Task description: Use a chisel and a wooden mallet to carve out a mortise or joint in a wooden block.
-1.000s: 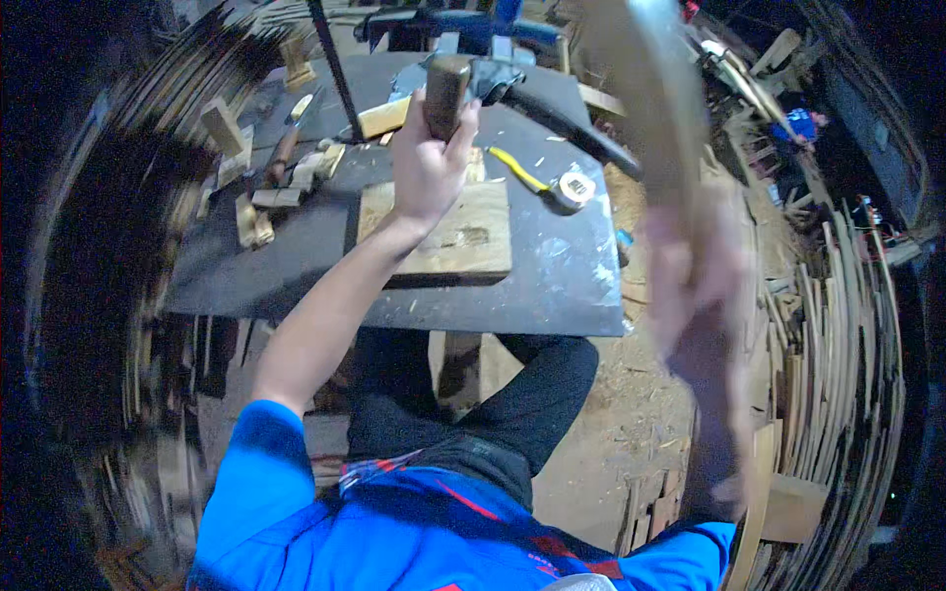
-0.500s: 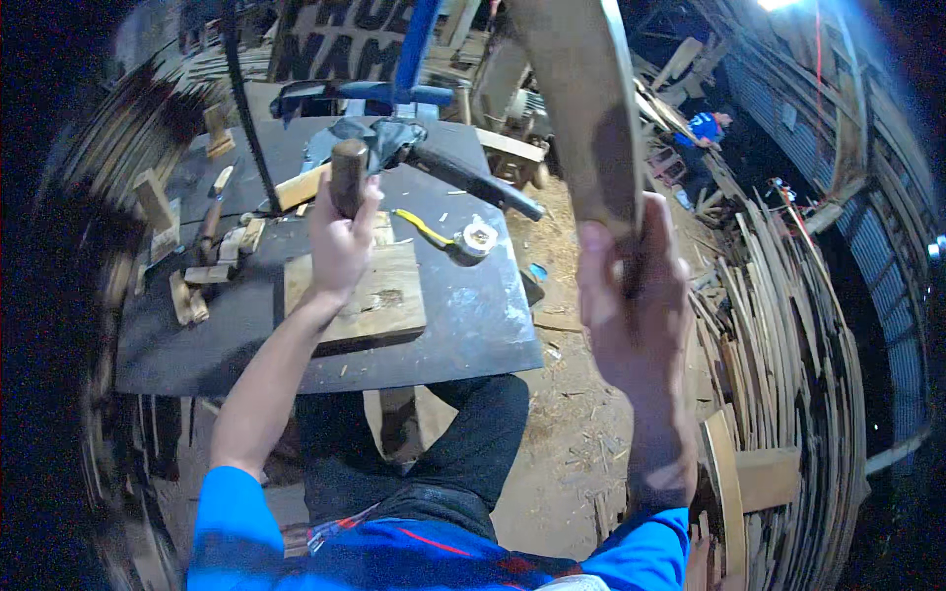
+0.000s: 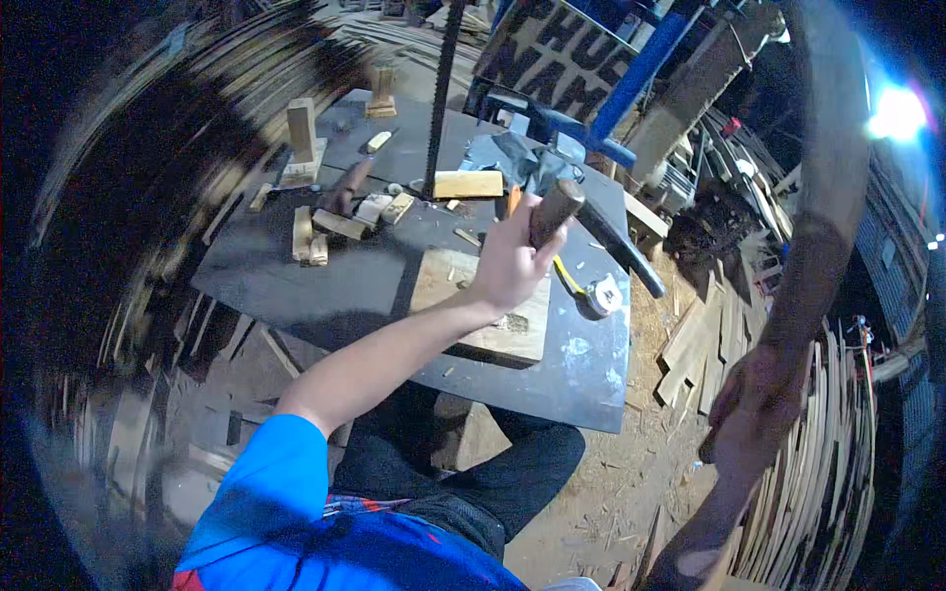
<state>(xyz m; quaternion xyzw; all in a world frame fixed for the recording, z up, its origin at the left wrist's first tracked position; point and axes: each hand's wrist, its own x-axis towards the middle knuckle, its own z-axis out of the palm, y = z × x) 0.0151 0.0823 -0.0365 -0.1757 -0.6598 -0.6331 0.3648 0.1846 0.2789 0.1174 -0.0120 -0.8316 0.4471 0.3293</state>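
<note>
My left hand (image 3: 510,261) is wrapped round a short, round wooden handle (image 3: 562,205); its lower end is hidden by the fingers. Beneath that hand a thick wooden block (image 3: 439,281) with a rough cut hollow lies on the dark table (image 3: 325,281). Off to the right, my right hand (image 3: 754,399), in shadow, is closed on a long curved wooden piece (image 3: 833,148) that rises past the upper edge. Right of the handle lies a dark bar (image 3: 628,253), and below it a tape measure (image 3: 603,297) with some yellow tape out.
A toothed saw blade (image 3: 440,98) stands upright behind the block, near a blue metal bar (image 3: 645,74). Wood offcuts (image 3: 340,225) and a small upright wooden piece (image 3: 302,133) sit at the table's left. Stacked boards (image 3: 818,473) line the right side, with shavings on the floor.
The view has turned left, so the table sits further right. The curved piece and my right hand have moved out to the right and into shadow. My left hand still grips the handle.
</note>
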